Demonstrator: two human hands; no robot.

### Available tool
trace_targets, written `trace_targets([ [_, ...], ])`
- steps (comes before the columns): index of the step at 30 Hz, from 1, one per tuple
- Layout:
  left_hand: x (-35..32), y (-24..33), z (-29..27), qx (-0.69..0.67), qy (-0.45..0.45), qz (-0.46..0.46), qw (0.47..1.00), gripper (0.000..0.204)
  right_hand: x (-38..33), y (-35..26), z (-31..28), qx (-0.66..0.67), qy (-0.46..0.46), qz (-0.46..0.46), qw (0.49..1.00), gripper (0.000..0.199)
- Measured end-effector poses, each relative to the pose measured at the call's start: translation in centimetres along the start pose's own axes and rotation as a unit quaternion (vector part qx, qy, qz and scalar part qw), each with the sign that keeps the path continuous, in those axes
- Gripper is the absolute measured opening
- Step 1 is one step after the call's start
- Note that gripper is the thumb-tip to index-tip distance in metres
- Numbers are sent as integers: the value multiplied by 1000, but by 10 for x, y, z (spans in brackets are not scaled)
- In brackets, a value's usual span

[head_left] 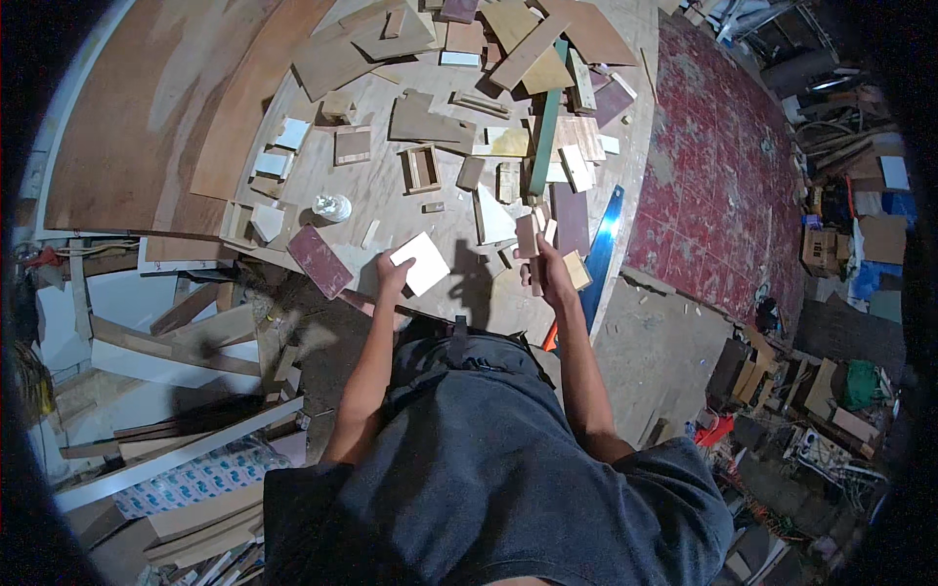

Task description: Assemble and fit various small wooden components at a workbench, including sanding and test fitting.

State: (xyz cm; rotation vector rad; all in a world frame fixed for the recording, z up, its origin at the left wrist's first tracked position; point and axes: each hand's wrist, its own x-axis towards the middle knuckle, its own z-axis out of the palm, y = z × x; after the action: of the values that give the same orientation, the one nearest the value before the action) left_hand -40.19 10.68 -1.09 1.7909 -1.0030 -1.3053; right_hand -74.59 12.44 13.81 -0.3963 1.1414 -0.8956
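Observation:
My left hand grips a white square board by its left edge, over the near side of the wooden table. To the right, my right hand is closed around small wood blocks, held upright; the exact number is hard to make out. Left of my left hand, a dark red board lies at the table's near edge. Beside my right hand are a handsaw with a shiny blade and a purplish board. A white angular offcut lies between my hands.
A clear plastic-like lump, a small open wooden frame and a long green strip lie farther back. Offcuts are piled at the far end. Large plywood sheets stand left. Scrap wood covers the lower left; boxes and clutter line the right.

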Motion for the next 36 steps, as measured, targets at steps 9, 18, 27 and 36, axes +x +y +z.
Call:
trace_targets([
  [9, 1, 54, 8, 325, 81, 79, 939, 55, -19, 13, 24, -232, 2, -104, 967, 43],
  [18, -63, 145, 48, -28, -540, -166, 825, 40, -20, 37, 51, -498, -55, -204, 841, 53],
  [27, -61, 119, 37, 133, -619, -50, 772, 41, -12, 63, 27, -490, -195, 49, 848, 65],
  [36, -78, 83, 44, 427, -492, 140, 745, 33, -19, 82, 30, -727, -119, -92, 670, 55],
])
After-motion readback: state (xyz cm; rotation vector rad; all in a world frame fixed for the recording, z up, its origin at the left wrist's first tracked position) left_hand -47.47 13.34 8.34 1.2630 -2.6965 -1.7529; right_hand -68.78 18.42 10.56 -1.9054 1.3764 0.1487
